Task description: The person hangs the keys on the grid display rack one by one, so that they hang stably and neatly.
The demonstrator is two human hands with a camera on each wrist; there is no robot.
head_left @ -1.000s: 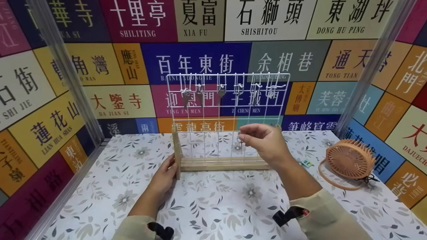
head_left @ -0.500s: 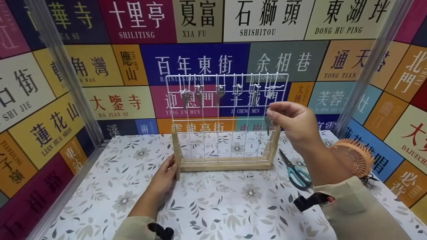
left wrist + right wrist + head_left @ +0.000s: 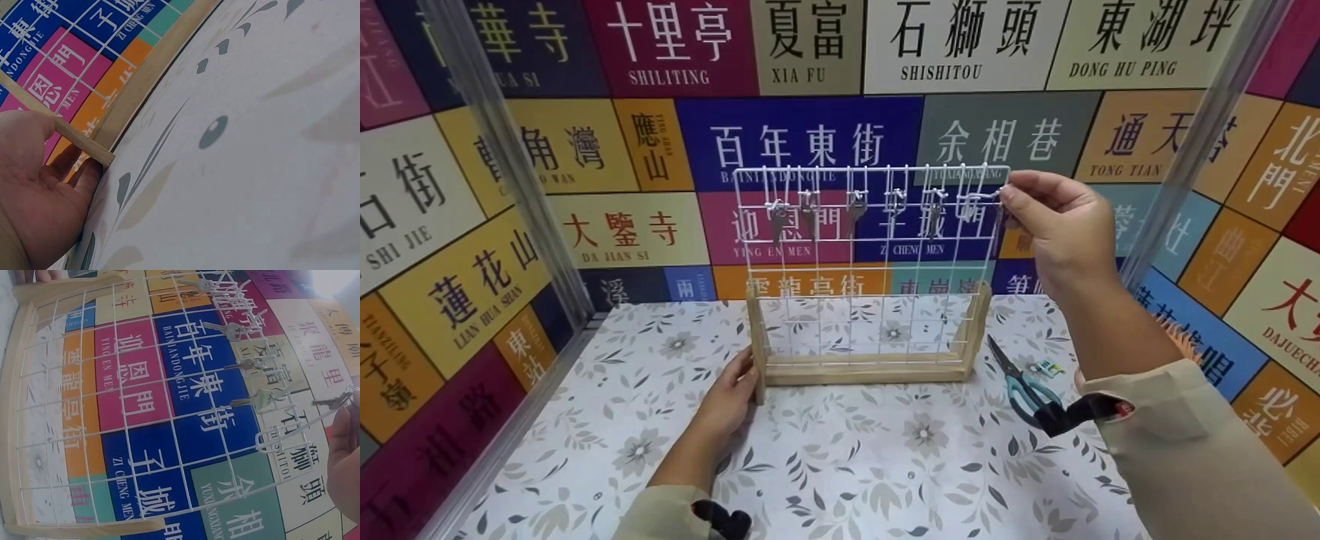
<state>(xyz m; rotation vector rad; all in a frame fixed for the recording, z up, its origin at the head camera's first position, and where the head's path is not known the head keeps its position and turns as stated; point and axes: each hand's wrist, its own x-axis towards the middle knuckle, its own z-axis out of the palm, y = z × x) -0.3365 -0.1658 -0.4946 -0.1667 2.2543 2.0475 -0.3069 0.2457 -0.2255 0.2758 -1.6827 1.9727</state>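
Landmark: white wire grid (image 3: 870,255) standing upright in a wooden base (image 3: 864,370) on the floral table (image 3: 840,465).
Left hand (image 3: 729,397): rests against the base's left post, fingers relaxed and fairly straight; holds nothing.
Right hand (image 3: 1054,225): raised at the grid's top right corner, fingertips pinching a key (image 3: 333,403).
Key: level with the rightmost hook (image 3: 981,198), just beside its tip; not yet hung.
Other keys (image 3: 851,206): five hang in a row on hooks left of that hook.
Scissors (image 3: 1021,386): on the table, right of the base.
Risk 1: key misses the hook tip and drops if let go early.
Risk 2: pushing on the hook may tip the grid; the left hand's bracing guards against this.
Risk 3: right sleeve could brush the scissors.
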